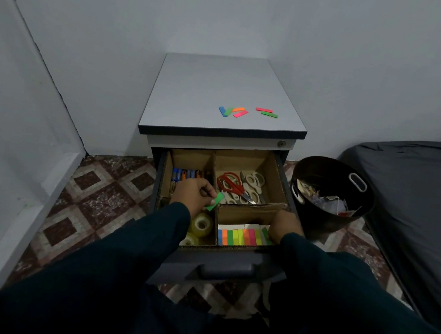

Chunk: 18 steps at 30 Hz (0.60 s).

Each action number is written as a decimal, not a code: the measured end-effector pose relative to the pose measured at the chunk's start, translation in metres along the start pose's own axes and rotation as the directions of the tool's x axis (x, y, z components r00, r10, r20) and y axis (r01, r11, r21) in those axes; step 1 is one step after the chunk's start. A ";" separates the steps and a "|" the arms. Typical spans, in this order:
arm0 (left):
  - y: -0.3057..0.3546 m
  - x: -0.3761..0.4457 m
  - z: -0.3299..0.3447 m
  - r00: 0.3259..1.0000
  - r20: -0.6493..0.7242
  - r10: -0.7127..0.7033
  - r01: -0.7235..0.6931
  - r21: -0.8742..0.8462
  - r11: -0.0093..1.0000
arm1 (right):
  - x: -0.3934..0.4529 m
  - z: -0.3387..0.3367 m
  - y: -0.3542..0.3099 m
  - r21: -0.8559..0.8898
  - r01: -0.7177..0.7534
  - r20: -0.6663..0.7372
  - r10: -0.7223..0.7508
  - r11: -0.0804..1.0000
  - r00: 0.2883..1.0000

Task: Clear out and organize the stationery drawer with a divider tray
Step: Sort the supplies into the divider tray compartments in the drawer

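The open drawer (232, 265) holds a cardboard divider tray (244, 214) with several compartments. Pens (185, 175) lie back left, scissors (235, 185) back right, tape rolls (201, 224) front left, and a row of coloured sticky flags (241, 237) front right. My left hand (193, 194) pinches a green sticky flag (215, 201) above the tray's middle. My right hand (285, 227) reaches down into the front right compartment, at the right end of the flag row; its fingers are hidden. More loose sticky flags (234, 111) lie on the cabinet top (212, 88).
A black bin (332, 194) with paper scraps stands right of the cabinet. A dark mattress (414, 207) lies further right. White walls enclose the corner behind and to the left. The floor (93, 195) has patterned tiles.
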State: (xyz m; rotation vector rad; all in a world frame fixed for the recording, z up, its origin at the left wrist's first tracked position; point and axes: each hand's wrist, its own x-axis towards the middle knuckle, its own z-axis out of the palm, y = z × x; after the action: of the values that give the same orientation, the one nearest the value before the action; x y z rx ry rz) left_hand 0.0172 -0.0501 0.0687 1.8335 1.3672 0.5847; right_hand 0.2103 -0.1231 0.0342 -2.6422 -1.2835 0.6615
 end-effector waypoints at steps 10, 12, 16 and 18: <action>0.002 -0.005 0.006 0.999 0.039 -0.016 0.022 -0.164 0.986 | 0.002 0.007 0.000 -0.062 0.008 0.014 -0.007 0.998 1.000; 0.002 -0.006 0.007 0.999 0.047 -0.018 0.026 -0.176 0.984 | 0.002 0.008 0.000 -0.071 0.011 0.022 -0.009 0.997 1.000; 0.001 -0.007 0.010 0.998 0.063 -0.026 0.038 -0.196 0.980 | 0.003 0.008 0.001 -0.077 0.019 0.021 -0.018 0.997 1.000; 0.002 -0.008 0.012 0.997 0.068 -0.033 0.047 -0.202 0.978 | 0.003 0.009 0.001 -0.091 0.026 0.014 -0.025 0.995 1.000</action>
State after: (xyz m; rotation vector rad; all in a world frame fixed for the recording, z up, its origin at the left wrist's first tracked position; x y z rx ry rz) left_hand 0.0246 -0.0615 0.0635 1.6433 1.2507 0.6157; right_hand 0.2087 -0.1217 0.0250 -2.6927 -1.3811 0.6323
